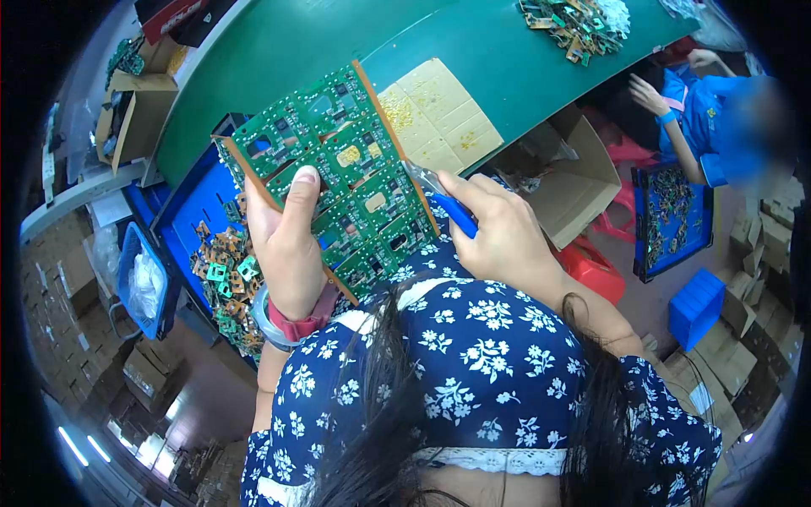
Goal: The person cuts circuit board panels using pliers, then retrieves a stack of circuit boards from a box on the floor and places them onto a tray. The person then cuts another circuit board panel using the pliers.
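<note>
My left hand (291, 241) grips a green circuit board panel (338, 182) by its left edge, thumb on the face and fingers hidden beneath. Orange-brown strips run along two opposite edges of the panel, which has several cut-outs and small parts on it. In my right hand (498, 224) is a pair of cutting pliers (456, 213) with blue handles. Their metal jaws are at the right strip of the panel; whether they close on it I cannot tell. Below my left hand lies a heap of small board pieces (224, 283) in a blue tray (186, 207).
A flattened cardboard sheet (452, 110) with yellow bits lies on the green table (296, 42). Another pile of pieces (579, 29) sits at the back. An open carton (583, 182) stands at right, near a blue-clad person (718, 110) and another tray (676, 215).
</note>
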Available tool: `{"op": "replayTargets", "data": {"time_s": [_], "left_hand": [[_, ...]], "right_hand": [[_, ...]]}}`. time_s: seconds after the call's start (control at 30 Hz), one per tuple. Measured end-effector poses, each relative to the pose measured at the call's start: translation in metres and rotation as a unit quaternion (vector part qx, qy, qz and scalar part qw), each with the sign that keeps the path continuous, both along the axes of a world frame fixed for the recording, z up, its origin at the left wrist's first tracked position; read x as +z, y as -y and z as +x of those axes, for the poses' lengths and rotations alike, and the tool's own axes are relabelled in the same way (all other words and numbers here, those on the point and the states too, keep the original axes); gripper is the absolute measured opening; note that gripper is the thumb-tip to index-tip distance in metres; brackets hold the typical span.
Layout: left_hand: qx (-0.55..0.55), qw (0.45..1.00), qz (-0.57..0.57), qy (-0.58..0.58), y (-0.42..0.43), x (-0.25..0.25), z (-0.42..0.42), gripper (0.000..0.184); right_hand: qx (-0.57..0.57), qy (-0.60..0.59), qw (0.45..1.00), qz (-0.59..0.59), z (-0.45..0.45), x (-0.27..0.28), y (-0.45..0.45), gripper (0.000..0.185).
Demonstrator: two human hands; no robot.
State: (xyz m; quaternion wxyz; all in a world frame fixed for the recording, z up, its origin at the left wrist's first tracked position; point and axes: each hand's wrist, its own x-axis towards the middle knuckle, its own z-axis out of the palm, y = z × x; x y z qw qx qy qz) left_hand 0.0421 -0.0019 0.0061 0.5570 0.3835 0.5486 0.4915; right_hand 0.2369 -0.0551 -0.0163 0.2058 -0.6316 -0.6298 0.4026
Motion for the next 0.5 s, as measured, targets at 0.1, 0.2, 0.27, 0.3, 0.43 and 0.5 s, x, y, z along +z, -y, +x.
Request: {"op": "replayTargets", "data": {"time_s": [0.1, 0.2, 0.27, 0.3, 0.43, 0.5], "left_hand": [[-0.001, 1.0, 0.014, 0.001, -0.001, 0.0, 0.002, 0.039], [-0.009, 0.998, -0.037, 0.041, -0.004, -0.007, -0.004, 0.038], [-0.015, 0.997, -0.049, 0.061, -0.007, -0.008, -0.006, 0.038], [-0.021, 0.994, -0.062, 0.082, -0.009, -0.009, -0.008, 0.038], [-0.017, 0.993, -0.068, 0.099, -0.01, -0.009, -0.008, 0.036], [-0.011, 0.993, -0.065, 0.103, -0.012, -0.01, -0.006, 0.036]], "right_hand": [[-0.015, -0.005, 1.0, 0.003, 0.001, -0.002, 0.001, 0.037], [-0.063, -0.072, 0.995, 0.014, 0.017, -0.005, 0.005, 0.04], [-0.095, -0.064, 0.993, 0.003, 0.031, -0.008, 0.007, 0.04], [-0.125, -0.054, 0.991, -0.007, 0.039, -0.01, 0.006, 0.04], [-0.088, 0.198, 0.971, -0.105, 0.086, -0.026, 0.019, 0.04], [-0.08, 0.165, 0.978, -0.099, 0.087, -0.016, 0.025, 0.04]]}}
